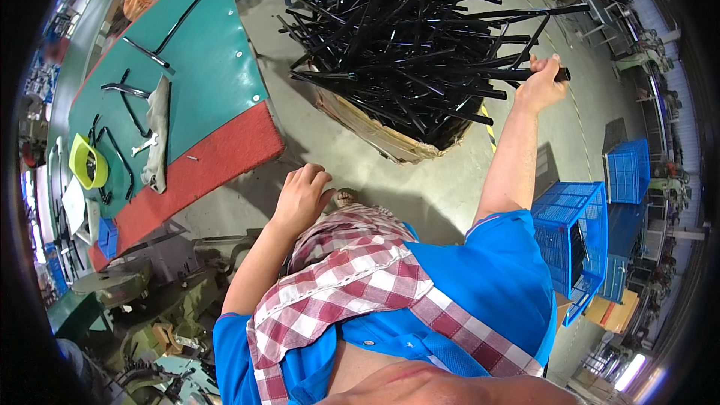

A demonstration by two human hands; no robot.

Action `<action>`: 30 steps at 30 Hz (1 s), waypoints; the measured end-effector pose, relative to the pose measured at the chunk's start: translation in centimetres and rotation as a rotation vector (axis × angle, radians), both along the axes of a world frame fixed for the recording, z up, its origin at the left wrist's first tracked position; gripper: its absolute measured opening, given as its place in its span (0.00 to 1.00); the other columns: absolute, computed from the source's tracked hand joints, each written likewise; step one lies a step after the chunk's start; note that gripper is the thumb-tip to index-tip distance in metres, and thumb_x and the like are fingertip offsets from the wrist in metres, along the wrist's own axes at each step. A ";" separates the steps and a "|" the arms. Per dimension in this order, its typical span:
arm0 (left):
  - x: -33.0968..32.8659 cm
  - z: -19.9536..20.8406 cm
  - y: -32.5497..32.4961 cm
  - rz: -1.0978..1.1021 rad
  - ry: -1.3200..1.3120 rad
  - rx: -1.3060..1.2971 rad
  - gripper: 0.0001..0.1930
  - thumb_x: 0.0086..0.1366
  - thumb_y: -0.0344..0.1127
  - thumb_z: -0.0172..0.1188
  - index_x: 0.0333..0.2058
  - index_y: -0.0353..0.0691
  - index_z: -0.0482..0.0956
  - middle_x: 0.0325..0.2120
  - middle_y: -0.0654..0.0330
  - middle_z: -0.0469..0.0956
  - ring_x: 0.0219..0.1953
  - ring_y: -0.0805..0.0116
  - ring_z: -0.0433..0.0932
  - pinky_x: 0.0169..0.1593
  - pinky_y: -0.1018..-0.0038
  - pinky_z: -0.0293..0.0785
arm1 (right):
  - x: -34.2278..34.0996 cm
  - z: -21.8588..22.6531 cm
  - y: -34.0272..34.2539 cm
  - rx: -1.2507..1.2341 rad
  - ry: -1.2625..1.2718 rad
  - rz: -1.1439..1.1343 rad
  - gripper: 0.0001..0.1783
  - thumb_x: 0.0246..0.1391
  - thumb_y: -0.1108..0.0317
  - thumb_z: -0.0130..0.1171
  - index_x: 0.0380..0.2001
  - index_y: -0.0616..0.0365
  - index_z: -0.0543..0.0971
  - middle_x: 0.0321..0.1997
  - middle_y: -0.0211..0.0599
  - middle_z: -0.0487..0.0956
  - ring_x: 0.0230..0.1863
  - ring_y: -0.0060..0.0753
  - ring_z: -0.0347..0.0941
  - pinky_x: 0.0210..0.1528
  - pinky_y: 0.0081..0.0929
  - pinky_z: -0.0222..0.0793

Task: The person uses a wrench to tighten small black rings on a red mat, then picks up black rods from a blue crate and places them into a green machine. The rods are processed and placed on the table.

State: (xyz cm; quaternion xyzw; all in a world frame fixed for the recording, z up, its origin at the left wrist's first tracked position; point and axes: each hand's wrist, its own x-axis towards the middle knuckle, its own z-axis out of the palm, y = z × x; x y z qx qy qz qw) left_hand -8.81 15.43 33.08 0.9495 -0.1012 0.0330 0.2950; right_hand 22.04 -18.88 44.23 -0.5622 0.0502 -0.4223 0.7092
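Out to the right, my right hand [541, 88] is closed around the end of a black tube [512, 74], which reaches into a large heap of glossy black tubes [405, 49]. The heap overfills a worn cardboard box [360, 126] on the floor. My left hand [301, 196] hangs in front of my checked apron, its fingers loosely bent and the thumb apart, holding nothing I can see. Nearest to it is the red strip [244, 141] along the edge of a green-topped table [214, 49].
Bent black rods [184, 22], a grey cloth [157, 135], a small wrench [145, 144] and a yellow-green container [88, 161] lie on the table. Blue crates [570, 206] stand right of me. Machinery [169, 307] is close at lower left.
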 end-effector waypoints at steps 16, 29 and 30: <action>-23.5 -3.3 12.8 0.399 0.129 -0.067 0.13 0.59 0.36 0.62 0.41 0.40 0.75 0.44 0.54 0.73 0.48 0.51 0.73 0.52 0.60 0.69 | -19.7 -12.1 19.4 -0.989 0.094 0.271 0.19 0.57 0.73 0.57 0.52 0.64 0.72 0.51 0.47 0.73 0.51 0.42 0.72 0.53 0.33 0.68; -38.6 -7.1 14.6 0.850 0.355 -0.159 0.13 0.60 0.39 0.63 0.40 0.40 0.76 0.36 0.51 0.74 0.43 0.49 0.74 0.45 0.58 0.70 | -32.3 -18.9 52.1 -1.479 -0.334 1.419 0.07 0.52 0.68 0.60 0.35 0.56 0.80 0.34 0.40 0.79 0.39 0.46 0.75 0.46 0.41 0.70; -39.8 -7.7 13.2 0.878 0.373 -0.212 0.13 0.60 0.39 0.63 0.40 0.40 0.76 0.36 0.52 0.74 0.43 0.49 0.74 0.46 0.58 0.70 | -32.2 -19.6 52.0 -1.579 -0.365 1.360 0.08 0.51 0.68 0.60 0.36 0.54 0.81 0.37 0.40 0.79 0.43 0.47 0.74 0.48 0.41 0.71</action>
